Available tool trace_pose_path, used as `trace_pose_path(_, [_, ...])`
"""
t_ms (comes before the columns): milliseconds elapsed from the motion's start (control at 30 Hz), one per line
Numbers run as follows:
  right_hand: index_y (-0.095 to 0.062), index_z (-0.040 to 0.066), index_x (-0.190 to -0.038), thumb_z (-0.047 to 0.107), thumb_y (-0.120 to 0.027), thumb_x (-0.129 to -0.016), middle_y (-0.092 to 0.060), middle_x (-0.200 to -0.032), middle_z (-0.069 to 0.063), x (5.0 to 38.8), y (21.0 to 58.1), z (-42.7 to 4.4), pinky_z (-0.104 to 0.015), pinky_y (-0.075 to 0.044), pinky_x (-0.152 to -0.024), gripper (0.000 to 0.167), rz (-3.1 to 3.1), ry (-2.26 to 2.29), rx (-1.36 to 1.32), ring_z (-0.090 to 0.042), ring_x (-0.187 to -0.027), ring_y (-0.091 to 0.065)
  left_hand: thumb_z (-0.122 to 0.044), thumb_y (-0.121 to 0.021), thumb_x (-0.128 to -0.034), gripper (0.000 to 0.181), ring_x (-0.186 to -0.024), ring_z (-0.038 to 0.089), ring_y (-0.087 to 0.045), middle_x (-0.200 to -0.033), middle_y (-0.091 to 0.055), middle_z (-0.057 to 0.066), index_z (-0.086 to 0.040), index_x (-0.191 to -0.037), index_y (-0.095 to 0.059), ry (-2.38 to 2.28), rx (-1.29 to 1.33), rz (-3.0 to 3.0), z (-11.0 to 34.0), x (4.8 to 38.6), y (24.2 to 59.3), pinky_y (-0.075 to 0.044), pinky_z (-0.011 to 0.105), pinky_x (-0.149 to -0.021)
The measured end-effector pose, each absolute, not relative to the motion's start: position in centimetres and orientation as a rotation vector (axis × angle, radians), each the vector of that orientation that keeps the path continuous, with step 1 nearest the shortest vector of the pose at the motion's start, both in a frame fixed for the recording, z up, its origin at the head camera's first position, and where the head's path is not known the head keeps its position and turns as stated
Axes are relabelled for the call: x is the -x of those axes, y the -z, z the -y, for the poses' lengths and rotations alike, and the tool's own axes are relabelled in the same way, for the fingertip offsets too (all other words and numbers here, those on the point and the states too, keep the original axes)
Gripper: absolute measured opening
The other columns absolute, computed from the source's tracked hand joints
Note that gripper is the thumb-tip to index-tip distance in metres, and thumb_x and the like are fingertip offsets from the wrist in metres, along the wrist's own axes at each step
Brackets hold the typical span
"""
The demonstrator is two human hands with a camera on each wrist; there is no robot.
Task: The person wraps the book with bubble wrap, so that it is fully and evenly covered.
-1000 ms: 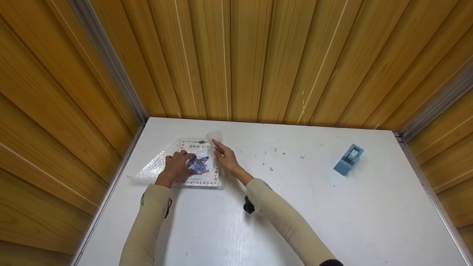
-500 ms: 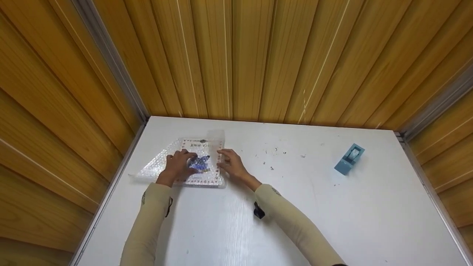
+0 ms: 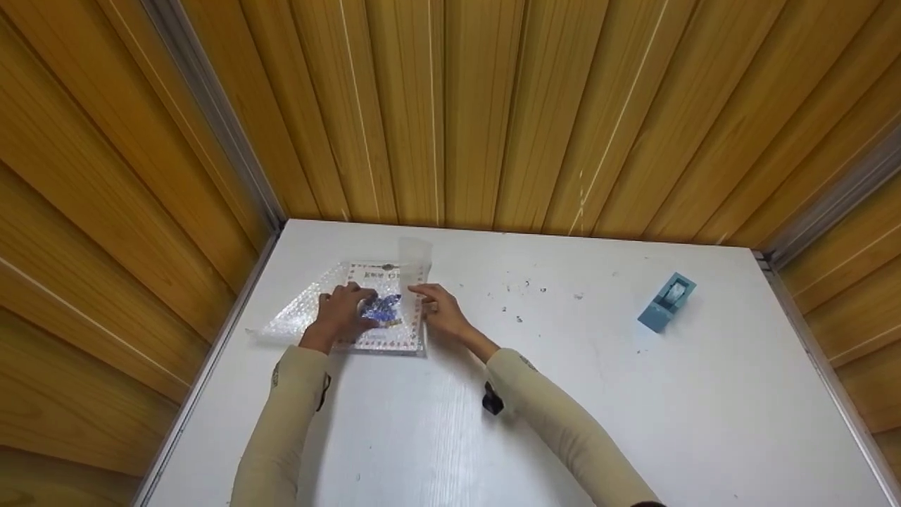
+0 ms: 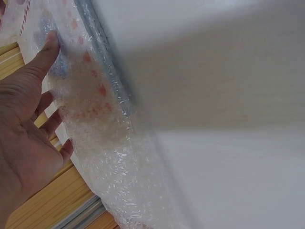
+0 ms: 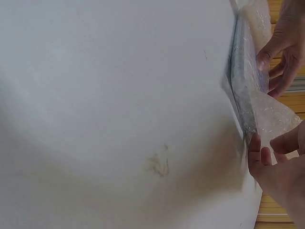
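Observation:
A flat, book-like item point(image 3: 383, 340) with a white cover, a blue picture and a red-dotted border lies in bubble wrap point(image 3: 295, 315) at the left of the table. My left hand point(image 3: 341, 313) rests on top of it, thumb and fingers spread, fingertips touching the wrapped cover. At its right side my right hand point(image 3: 445, 312) pinches the edge of a lifted flap of wrap, which stands over the right part of the cover. In the right wrist view the flap point(image 5: 271, 114) rises beside the right thumb, next to the item's grey edge point(image 5: 243, 71).
A blue tape dispenser point(image 3: 667, 303) stands on the right of the white table point(image 3: 563, 394). Small dark specks point(image 3: 519, 319) dot the tabletop's middle. Wood-patterned panels point(image 3: 464, 113) wall the back and both sides.
My right hand moved from the flap's upper part down to the item's right side. The flap lay flatter half a second ago and now stands up further left. The left hand has stayed put.

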State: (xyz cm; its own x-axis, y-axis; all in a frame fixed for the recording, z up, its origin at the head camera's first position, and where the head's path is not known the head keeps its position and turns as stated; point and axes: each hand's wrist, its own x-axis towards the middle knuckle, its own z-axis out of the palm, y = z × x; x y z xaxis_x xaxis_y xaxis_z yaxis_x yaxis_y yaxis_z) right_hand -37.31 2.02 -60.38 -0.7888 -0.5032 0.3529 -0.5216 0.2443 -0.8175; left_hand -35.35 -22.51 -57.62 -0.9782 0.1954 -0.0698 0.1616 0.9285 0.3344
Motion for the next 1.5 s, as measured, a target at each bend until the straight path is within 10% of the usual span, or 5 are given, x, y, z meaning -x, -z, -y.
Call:
trace_pose_path(433, [-0.054, -0.016, -0.136, -0.008, -0.065, -0.087, -0.046, -0.140, -0.038, 37.6, 60.2, -1.2, -0.060, -0.038, -0.104, 0.050, 2.698, -1.292, -1.227, -0.053, -0.126, -0.046, -0.038, -0.083, -0.0835, 0.059, -0.129, 0.042, -0.052, -0.133, -0.060, 0.015, -0.018, -0.135, -0.062, -0.476, -0.288, -2.994, 22.3, 35.4, 57.5, -0.036, 0.066, -0.106])
trace_pose_path(800, [-0.044, -0.002, -0.152, 0.003, -0.069, -0.081, -0.019, -0.169, -0.023, 38.9, 57.7, -0.2, -0.058, -0.025, -0.124, 0.076, 3.168, -1.099, -1.062, -0.049, -0.152, -0.022, -0.037, -0.081, -0.0861, 0.095, -0.133, 0.045, -0.051, -0.142, -0.055, 0.022, -0.026, -0.163, -0.026, -0.358, -0.319, -2.974, 21.9, 35.7, 57.3, -0.031, 0.068, -0.111])
trace_pose_path(1167, [-0.045, 0.000, -0.152, 0.004, -0.072, -0.081, -0.027, -0.166, -0.024, 39.5, 57.5, -0.3, -0.062, -0.026, -0.122, 0.077, 3.131, -1.068, -1.122, -0.047, -0.148, -0.031, -0.036, -0.080, -0.0857, 0.079, -0.127, 0.045, -0.048, -0.131, -0.051, 0.024, -0.027, -0.156, -0.044, -0.258, -0.359, -2.886, 21.6, 36.5, 56.0, -0.033, 0.066, -0.108])
trace_pose_path(1300, [-0.035, 0.001, -0.157, 0.014, -0.085, -0.077, -0.026, -0.166, -0.024, 40.4, 58.0, -0.8, -0.064, -0.034, -0.113, 0.096, 3.047, -1.028, -1.088, -0.048, -0.144, -0.033, -0.035, -0.082, -0.0838, 0.078, -0.127, 0.044, -0.049, -0.132, -0.052, 0.023, -0.028, -0.154, -0.048, -0.292, -0.334, -2.880, 21.5, 36.7, 56.2, -0.033, 0.064, -0.107])
trace_pose_path(1500, [-0.016, -0.003, -0.161, 0.026, -0.092, -0.072, -0.007, -0.171, -0.024, 42.0, 57.9, -0.8, -0.062, -0.016, -0.127, 0.121, 3.114, -0.862, -1.137, -0.043, -0.159, -0.008, -0.035, -0.083, -0.0823, 0.076, -0.126, 0.042, -0.050, -0.130, -0.052, 0.021, -0.030, -0.151, -0.051, -0.338, -0.322, -2.897, 21.7, 36.6, 56.7, -0.033, 0.064, -0.107])
